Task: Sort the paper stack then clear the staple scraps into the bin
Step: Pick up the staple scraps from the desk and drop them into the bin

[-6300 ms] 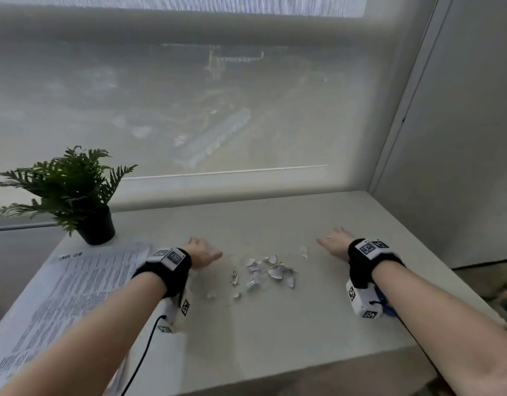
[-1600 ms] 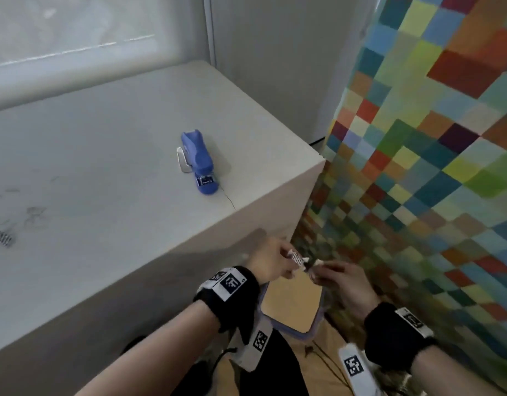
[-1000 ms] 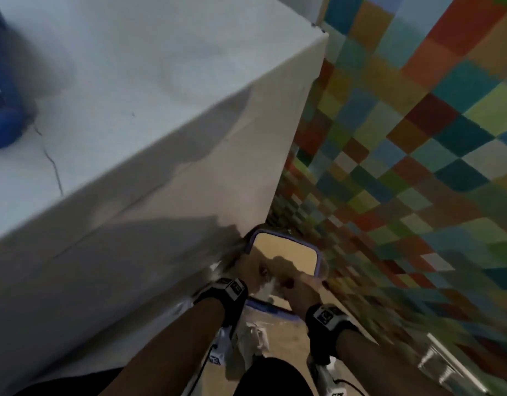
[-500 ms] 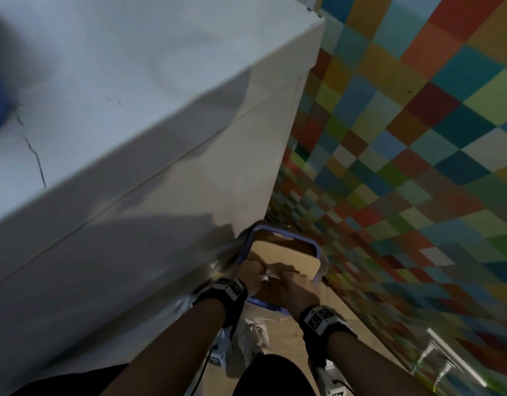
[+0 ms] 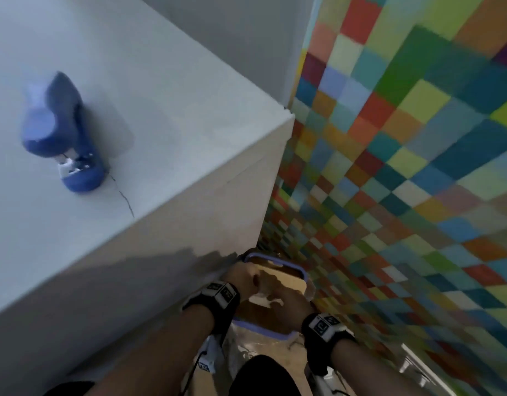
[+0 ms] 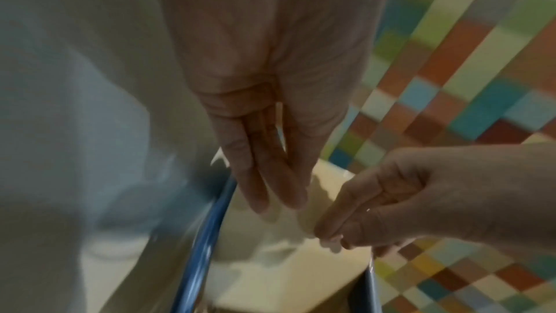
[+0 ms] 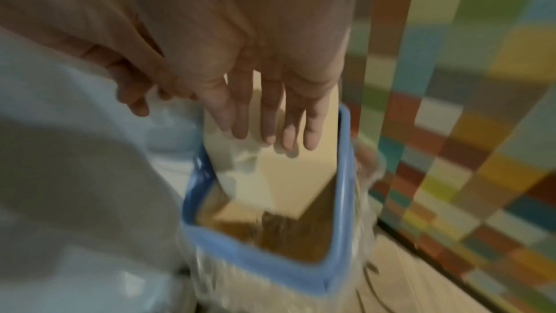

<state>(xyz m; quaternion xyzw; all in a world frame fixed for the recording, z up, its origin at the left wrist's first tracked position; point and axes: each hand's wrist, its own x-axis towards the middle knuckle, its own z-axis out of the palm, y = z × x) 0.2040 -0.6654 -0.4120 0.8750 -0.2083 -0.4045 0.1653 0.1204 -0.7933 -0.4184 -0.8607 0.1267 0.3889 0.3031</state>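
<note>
Both my hands hang over a bin with a blue rim that stands on the floor against the white table's side. My left hand points its straight fingers down into the bin and holds nothing. Beside it, my right hand spreads straight fingers above the bin's opening. White paper scraps lie or fall just under the fingertips. In the head view a white scrap shows between my left hand and right hand. The paper stack is out of view.
A blue stapler lies on the white table, back from its corner. A wall of coloured squares rises close on the right of the bin. A clear plastic liner hangs over the bin's outside.
The scraps left the table and came to the bin in my hands. Since half a second ago the hands have drawn slightly apart over the bin and white scraps show between them.
</note>
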